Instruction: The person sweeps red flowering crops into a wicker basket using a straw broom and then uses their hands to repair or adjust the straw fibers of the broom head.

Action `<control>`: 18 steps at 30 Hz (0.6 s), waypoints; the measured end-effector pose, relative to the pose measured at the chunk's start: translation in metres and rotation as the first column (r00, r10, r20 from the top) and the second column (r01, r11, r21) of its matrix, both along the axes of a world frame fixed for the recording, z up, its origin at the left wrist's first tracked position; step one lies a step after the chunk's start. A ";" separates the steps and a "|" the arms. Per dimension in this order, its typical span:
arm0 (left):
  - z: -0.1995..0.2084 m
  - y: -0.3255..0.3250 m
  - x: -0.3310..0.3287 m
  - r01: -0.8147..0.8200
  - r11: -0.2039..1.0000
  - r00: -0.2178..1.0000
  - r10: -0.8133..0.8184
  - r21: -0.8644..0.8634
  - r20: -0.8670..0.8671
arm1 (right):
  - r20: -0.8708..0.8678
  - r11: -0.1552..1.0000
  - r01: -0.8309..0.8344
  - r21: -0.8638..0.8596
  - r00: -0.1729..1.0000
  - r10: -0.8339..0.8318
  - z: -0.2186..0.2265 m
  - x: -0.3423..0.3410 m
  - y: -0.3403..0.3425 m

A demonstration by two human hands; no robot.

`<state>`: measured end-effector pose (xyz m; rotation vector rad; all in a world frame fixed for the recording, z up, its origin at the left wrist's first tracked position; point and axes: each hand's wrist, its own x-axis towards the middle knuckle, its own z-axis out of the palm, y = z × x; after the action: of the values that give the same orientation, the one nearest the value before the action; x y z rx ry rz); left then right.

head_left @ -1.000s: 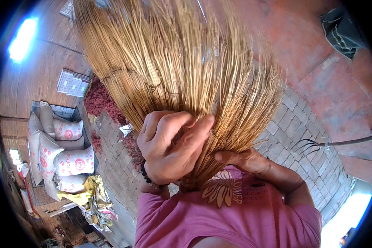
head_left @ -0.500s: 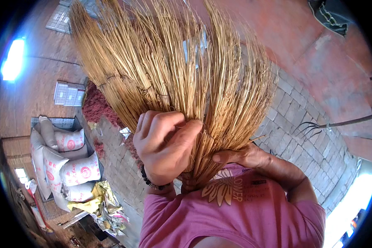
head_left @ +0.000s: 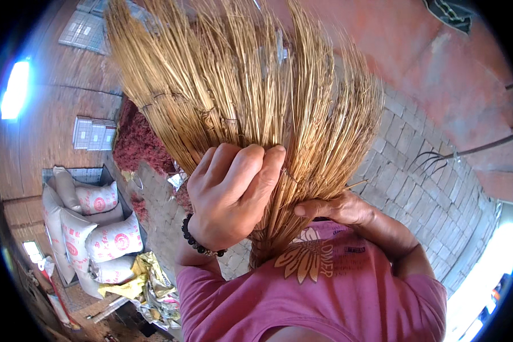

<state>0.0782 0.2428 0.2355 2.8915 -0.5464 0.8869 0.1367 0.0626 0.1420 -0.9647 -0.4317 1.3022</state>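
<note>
A wide straw broom (head_left: pixel 228 85) fans out in front of my chest, its golden bristles pointing up and away and its narrow bound end down against my pink shirt. Thin dark binding crosses the bristles in places. My left hand (head_left: pixel 233 185), with a dark bead bracelet on the wrist, is closed at the middle of the fan, thumb and forefinger pinched against the stalks. Anything small in that pinch is hidden. Lower on the right edge, my right hand (head_left: pixel 339 210) grips the broom, thumb on the near face and fingers out of sight behind it.
To the left, several printed white sacks (head_left: pixel 117 236) lie in a grey bin, with crumpled yellow and silver wrapping (head_left: pixel 151 288) beside it. A dark red pile (head_left: pixel 139 142) sits behind the broom. At right, a pronged fork (head_left: pixel 439 159) lies over the grey paving (head_left: pixel 404 137).
My left hand has shifted slightly up along the stalks, and its wrist and forearm have swung left. My right hand keeps its grip in the same place.
</note>
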 end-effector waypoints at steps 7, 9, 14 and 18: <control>0.012 0.003 -0.008 0.121 0.990 0.989 -0.115 0.067 -0.089 | -0.008 0.996 0.059 0.063 0.998 -0.059 -0.007 -0.024 0.001; 0.018 -0.002 -0.006 0.120 0.989 0.986 -0.109 0.083 -0.122 | 0.022 0.995 0.065 0.073 0.998 -0.067 -0.007 -0.025 -0.002; 0.026 -0.014 -0.001 0.104 0.974 0.984 -0.072 0.200 -0.161 | 0.078 0.999 0.033 0.025 0.996 -0.035 -0.012 -0.025 -0.008; 0.027 -0.020 0.004 0.143 0.970 0.980 -0.111 0.196 -0.168 | 0.090 0.993 0.078 0.088 0.992 -0.086 -0.008 -0.020 -0.013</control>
<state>0.0821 0.2232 0.2626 3.0306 -0.8452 0.6130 0.1163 0.0498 0.1342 -0.9659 -0.5099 1.1590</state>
